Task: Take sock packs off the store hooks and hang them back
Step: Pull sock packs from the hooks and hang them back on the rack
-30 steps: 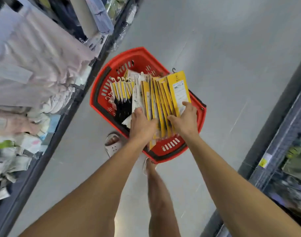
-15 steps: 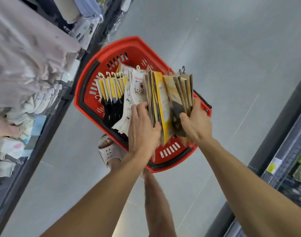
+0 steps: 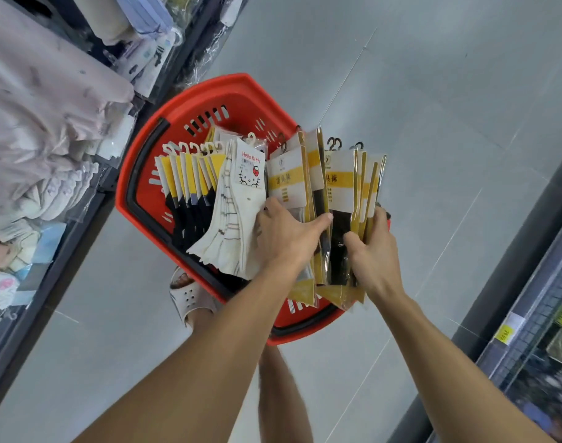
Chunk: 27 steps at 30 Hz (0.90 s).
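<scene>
- The red basket (image 3: pixel 228 83) sits on the grey floor (image 3: pixel 433 91) and serves as the landmark here.
- A fanned bundle of yellow-and-white sock packs (image 3: pixel 343 187) is held upright over the basket's right half, with black hooks sticking up at its top.
- The left hand (image 3: pixel 286 238) grips the left part of the bundle. Its thumb lies across a pack front and its fingers curl round the outer edge.
- The right hand (image 3: pixel 374 251) clamps the right part low down, thumb on the near side and fingers wrapped round the far side. A pack showing black socks stands between the two hands.
- White Hello Kitty socks (image 3: pixel 241 199) lean in the basket's middle, touching the left hand's knuckles.
- A row of dark socks (image 3: pixel 190 193) with yellow cards and white hooks stands in the basket's left half, just beside the Hello Kitty socks.
- A foot in a white sandal (image 3: pixel 190 298) stands on the floor at the basket's near edge.
- Left of the basket, a dark shelf holds folded pale clothes (image 3: pixel 43 123).
- Right of the basket, well apart, another shelf edge carries a yellow price tag (image 3: pixel 503 334).
</scene>
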Tool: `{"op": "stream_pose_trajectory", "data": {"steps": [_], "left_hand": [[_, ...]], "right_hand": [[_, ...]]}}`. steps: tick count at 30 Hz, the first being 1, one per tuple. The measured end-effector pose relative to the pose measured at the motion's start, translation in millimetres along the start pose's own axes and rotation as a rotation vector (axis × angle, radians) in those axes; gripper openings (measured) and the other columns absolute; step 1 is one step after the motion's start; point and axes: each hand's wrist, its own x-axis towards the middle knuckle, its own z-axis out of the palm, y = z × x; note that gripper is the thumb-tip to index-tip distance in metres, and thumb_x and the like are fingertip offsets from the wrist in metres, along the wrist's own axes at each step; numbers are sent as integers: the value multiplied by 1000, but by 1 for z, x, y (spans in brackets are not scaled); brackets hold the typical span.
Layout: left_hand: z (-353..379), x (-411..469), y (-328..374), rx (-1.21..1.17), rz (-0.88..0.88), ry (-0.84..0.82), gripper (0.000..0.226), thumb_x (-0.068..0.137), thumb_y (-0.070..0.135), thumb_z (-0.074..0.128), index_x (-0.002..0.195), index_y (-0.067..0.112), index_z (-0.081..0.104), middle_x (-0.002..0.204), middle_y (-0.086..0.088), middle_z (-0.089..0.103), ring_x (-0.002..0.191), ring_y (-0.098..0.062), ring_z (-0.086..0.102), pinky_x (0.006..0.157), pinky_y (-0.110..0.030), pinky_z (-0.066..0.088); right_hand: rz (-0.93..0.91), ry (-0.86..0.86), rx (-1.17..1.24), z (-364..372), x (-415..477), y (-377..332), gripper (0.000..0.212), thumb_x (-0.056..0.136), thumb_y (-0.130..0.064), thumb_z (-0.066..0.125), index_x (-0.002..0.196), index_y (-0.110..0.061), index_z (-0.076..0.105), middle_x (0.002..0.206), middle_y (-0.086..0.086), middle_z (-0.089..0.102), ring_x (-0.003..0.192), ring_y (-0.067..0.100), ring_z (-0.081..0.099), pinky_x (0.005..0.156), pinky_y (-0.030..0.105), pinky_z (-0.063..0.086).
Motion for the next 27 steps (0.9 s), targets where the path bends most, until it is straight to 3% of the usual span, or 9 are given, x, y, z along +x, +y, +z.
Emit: {"op": "stream_pose_trajectory", "data": {"steps": [2, 5, 9, 13, 16, 20, 22, 24, 27], "left_hand": [[6, 0, -2, 53, 14, -1, 108, 69, 70, 72, 150, 18, 24, 150, -6, 39, 134, -28, 45, 98, -42, 46], [12, 1, -2, 145, 20, 36, 96, 72, 63, 69, 145, 15, 29, 140, -8, 41, 126, -27, 49, 89, -39, 48], [11, 1, 1, 418, 177, 68, 81, 76, 43, 69, 140, 9, 35, 126, -12, 50, 95, -26, 58, 63, -32, 41], [-4, 1, 12, 361, 159, 9, 54, 85, 31, 69, 130, 10, 46, 123, -11, 61, 105, -30, 64, 70, -35, 48], [-23, -29, 18, 308, 301, 56, 49, 90, 28, 63, 133, 12, 47, 123, -8, 63, 102, -27, 66, 73, -34, 51], [-55, -108, 26, 342, 512, 206, 74, 86, 27, 63, 151, 13, 29, 146, -6, 47, 121, -27, 58, 79, -40, 55], [-82, -143, 34, 292, 491, 178, 83, 90, 32, 56, 156, 17, 9, 160, -4, 25, 137, -25, 43, 91, -43, 53], [-117, -176, 42, 250, 470, 145, 91, 92, 43, 47, 155, 21, -16, 163, 1, 3, 147, -21, 23, 107, -41, 41], [-184, -227, 56, 243, 468, 210, 103, 84, 61, 41, 142, 32, -38, 157, 11, -21, 150, -15, -2, 120, -35, 18]], "right_hand": [[-18, -14, 4, -1, 0, 0, 50, 79, -28, 54, 124, -44, 40, 92, -29, 64, 80, -8, 64, 56, 9, 47], [-40, -45, -6, -1, -4, -2, 50, 78, -27, 54, 120, -49, 38, 96, -38, 59, 85, -13, 61, 52, 3, 46], [-24, -63, 20, 3, -12, -6, 48, 81, -30, 55, 125, -42, 41, 98, -33, 59, 91, -19, 57, 58, 9, 46], [-21, -48, 40, -3, -20, -22, 46, 83, -30, 53, 124, -48, 42, 98, -27, 62, 90, -11, 60, 68, 19, 52], [-48, -34, 95, -24, -31, -46, 30, 84, -31, 50, 102, -55, 44, 92, -28, 61, 86, -7, 60, 68, 22, 51], [-137, -87, 249, -59, -69, -95, 22, 87, -46, 49, 108, -41, 51, 98, -15, 66, 90, 7, 64, 79, 40, 56], [-230, -165, 303, -75, -94, -130, 34, 86, -54, 53, 117, -41, 52, 107, -12, 66, 99, 9, 64, 85, 34, 55], [-284, -232, 330, -87, -118, -169, 44, 79, -49, 65, 121, -45, 51, 112, -16, 67, 103, 4, 65, 84, 24, 54], [-344, -285, 368, -99, -154, -230, 56, 68, -43, 79, 117, -45, 52, 112, -16, 68, 103, 5, 67, 84, 32, 55]]}}
